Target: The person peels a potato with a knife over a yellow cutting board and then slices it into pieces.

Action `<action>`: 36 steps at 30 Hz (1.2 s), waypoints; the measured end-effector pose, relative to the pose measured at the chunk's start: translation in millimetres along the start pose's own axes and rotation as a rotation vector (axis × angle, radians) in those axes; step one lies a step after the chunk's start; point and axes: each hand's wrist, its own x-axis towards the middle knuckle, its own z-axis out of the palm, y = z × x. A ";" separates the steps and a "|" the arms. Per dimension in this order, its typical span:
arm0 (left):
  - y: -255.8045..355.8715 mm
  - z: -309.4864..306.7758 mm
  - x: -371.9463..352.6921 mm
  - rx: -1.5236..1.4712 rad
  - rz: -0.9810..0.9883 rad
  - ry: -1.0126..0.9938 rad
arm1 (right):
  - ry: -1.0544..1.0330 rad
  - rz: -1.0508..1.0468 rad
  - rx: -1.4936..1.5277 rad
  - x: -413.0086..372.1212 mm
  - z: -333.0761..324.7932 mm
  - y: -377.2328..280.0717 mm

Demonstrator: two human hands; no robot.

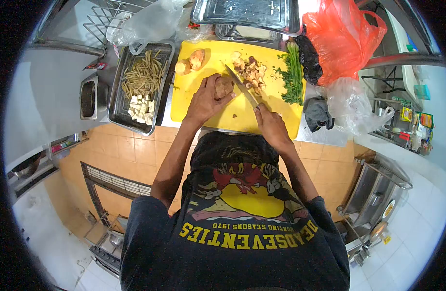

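A round brown tuber (224,86) sits near the middle of the yellow cutting board (180,99), pinned by the left hand (203,101) from seven o'clock. The long knife (242,87), gripped in the right hand (271,127), slants toward eleven o'clock, its blade at the tuber's three o'clock.

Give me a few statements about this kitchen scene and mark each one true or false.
1. The right hand holds a knife. True.
2. The left hand grips a brown tuber on the cutting board. True.
3. The cutting board is blue. False: it is yellow.
4. The metal tray is full of tomatoes. False: it holds green strips and white cubes.
5. The plastic bag at the board's far right corner is green. False: it is orange.
6. Chopped pieces lie on the board beyond the blade. True.
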 end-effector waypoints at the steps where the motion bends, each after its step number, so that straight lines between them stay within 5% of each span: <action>1: -7.9 5.9 1.5 -0.005 0.055 0.058 | -0.036 0.040 0.020 -0.5 -0.6 -1.9; 27: -16.4 15.3 5.3 -0.132 0.149 0.148 | -0.120 0.105 0.027 46.0 2.3 -37.2; 30: -13.6 14.4 5.1 -0.164 0.085 0.081 | 0.043 -0.036 -0.011 60.2 22.1 -30.2; 36: -12.7 12.7 9.6 -0.138 0.009 0.116 | -0.077 0.047 0.002 41.3 -1.1 -32.0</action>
